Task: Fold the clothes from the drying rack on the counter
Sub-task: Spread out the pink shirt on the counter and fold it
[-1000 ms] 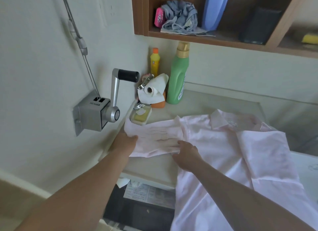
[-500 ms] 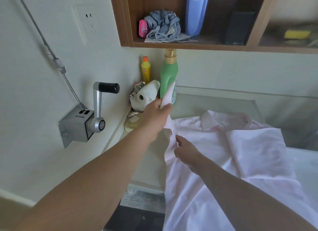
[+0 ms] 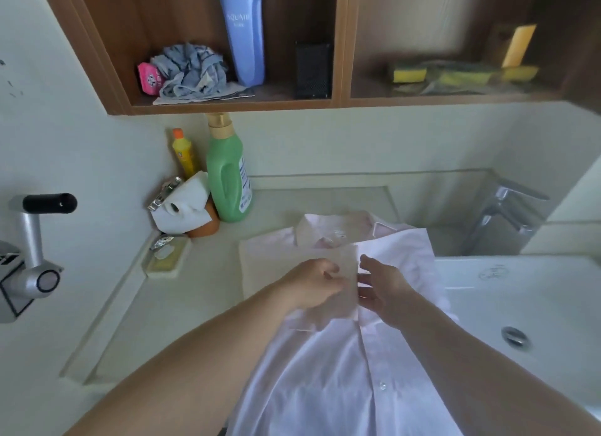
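Note:
A pale pink button shirt [image 3: 325, 364] lies front-up on the counter [image 3: 182, 308], collar toward the back wall, its lower part hanging over the front edge. Both sleeves are folded inward across the chest. My left hand [image 3: 312, 282] pinches the edge of the left sleeve, which lies over the middle of the shirt. My right hand [image 3: 383, 286] hovers beside it over the button placket, fingers spread and relaxed, touching or just above the cloth.
A white sink [image 3: 527, 299] lies right of the shirt, a chrome tap [image 3: 507, 221] behind it. A green detergent bottle [image 3: 229, 175], yellow bottle [image 3: 183, 152], paper roll [image 3: 185, 204] and soap dish [image 3: 166, 256] crowd the back-left corner. A crank handle [image 3: 35, 247] juts from the left wall. A wooden shelf [image 3: 292, 105] hangs overhead.
My left hand has carried the left sleeve from out at the side, up and over, onto the middle of the shirt. My right hand let go of the shoulder fold and moved right.

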### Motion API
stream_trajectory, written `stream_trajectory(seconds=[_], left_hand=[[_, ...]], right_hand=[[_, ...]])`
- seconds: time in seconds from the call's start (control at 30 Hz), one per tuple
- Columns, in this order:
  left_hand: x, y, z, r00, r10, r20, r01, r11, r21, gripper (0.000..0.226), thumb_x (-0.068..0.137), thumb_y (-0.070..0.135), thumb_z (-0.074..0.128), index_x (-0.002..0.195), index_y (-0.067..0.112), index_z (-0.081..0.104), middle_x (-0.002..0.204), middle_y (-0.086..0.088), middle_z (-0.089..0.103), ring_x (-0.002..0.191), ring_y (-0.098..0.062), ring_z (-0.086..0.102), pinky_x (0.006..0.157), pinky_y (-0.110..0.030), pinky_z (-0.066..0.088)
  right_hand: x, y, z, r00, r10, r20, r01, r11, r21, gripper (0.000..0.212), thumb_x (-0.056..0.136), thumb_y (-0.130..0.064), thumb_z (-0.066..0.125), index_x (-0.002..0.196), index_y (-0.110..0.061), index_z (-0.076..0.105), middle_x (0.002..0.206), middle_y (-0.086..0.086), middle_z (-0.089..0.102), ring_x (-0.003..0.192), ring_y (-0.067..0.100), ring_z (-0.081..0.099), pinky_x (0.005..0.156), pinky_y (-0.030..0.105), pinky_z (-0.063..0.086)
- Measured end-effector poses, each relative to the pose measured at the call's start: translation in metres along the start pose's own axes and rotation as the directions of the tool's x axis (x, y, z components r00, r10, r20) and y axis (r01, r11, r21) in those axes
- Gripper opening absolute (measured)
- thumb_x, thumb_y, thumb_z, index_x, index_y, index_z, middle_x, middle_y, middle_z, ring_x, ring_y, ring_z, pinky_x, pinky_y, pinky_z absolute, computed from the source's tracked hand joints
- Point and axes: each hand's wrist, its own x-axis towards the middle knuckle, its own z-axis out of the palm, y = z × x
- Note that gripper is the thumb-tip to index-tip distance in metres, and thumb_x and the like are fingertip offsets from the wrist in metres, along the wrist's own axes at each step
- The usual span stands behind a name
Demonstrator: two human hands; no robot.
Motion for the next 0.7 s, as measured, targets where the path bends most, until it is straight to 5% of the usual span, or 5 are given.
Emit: stream_trajectory(seconds=[0.1, 0.2, 0.3, 0.47, 0.7], left_hand=[[-0.006, -0.029, 0.011, 0.999, -0.003, -0.033, 0.011, 0.967, 0.256, 0.057, 0.087, 0.042, 0.061, 0.139, 0.021, 0.054, 0.138, -0.001, 0.059, 0.129, -0.023, 0.053, 0.107, -0.036, 0.044], [-0.023, -0.064, 0.011, 0.989, -0.138, -0.06, 0.149, 0.846, 0.513, 0.089, 0.073, 0.052, 0.053, 0.156, 0.033, 0.027, 0.166, 0.002, 0.017, 0.153, -0.025, 0.016, 0.123, -0.046, 0.021], [-0.039, -0.101, 0.007, 0.937, -0.274, -0.219, 0.349, 0.794, 0.498, 0.096, 0.081, 0.033, 0.058, 0.161, 0.037, 0.005, 0.168, 0.005, -0.01, 0.154, -0.028, 0.0, 0.124, -0.046, 0.015], [-0.05, -0.143, -0.003, 0.854, -0.296, -0.427, 0.456, 0.822, 0.341, 0.058, 0.087, 0.02, 0.051, 0.141, 0.025, 0.032, 0.125, -0.01, 0.046, 0.118, -0.039, 0.054, 0.088, -0.04, 0.045], [-0.057, -0.159, -0.007, 0.801, -0.234, -0.551, 0.463, 0.827, 0.32, 0.027, 0.098, 0.019, 0.05, 0.122, 0.008, 0.058, 0.111, -0.013, 0.063, 0.104, -0.033, 0.062, 0.083, -0.036, 0.048]], right_hand=[[0.011, 0.015, -0.012, 0.998, 0.038, -0.054, -0.046, 0.988, -0.148, 0.034, 0.097, -0.026, 0.061, 0.127, -0.01, 0.06, 0.107, 0.015, 0.074, 0.094, 0.035, 0.074, 0.093, 0.052, 0.058], [0.017, 0.021, -0.011, 0.995, -0.063, -0.083, 0.026, 0.924, -0.381, 0.05, 0.089, -0.026, 0.065, 0.135, -0.035, 0.047, 0.109, 0.007, 0.068, 0.097, 0.027, 0.07, 0.093, 0.044, 0.057], [0.018, 0.019, -0.001, 0.984, -0.177, -0.001, 0.145, 0.809, -0.569, 0.043, 0.091, -0.018, 0.062, 0.128, -0.038, 0.052, 0.101, -0.002, 0.062, 0.097, 0.024, 0.064, 0.089, 0.038, 0.056], [0.027, 0.027, 0.008, 0.987, -0.15, 0.052, 0.143, 0.697, -0.702, 0.042, 0.091, -0.008, 0.052, 0.128, -0.023, 0.063, 0.127, 0.004, 0.06, 0.112, 0.028, 0.06, 0.095, 0.038, 0.055], [0.041, 0.03, 0.009, 0.986, -0.152, 0.066, 0.149, 0.637, -0.757, 0.051, 0.089, -0.007, 0.048, 0.137, -0.021, 0.059, 0.138, 0.007, 0.054, 0.117, 0.031, 0.059, 0.099, 0.041, 0.053]])
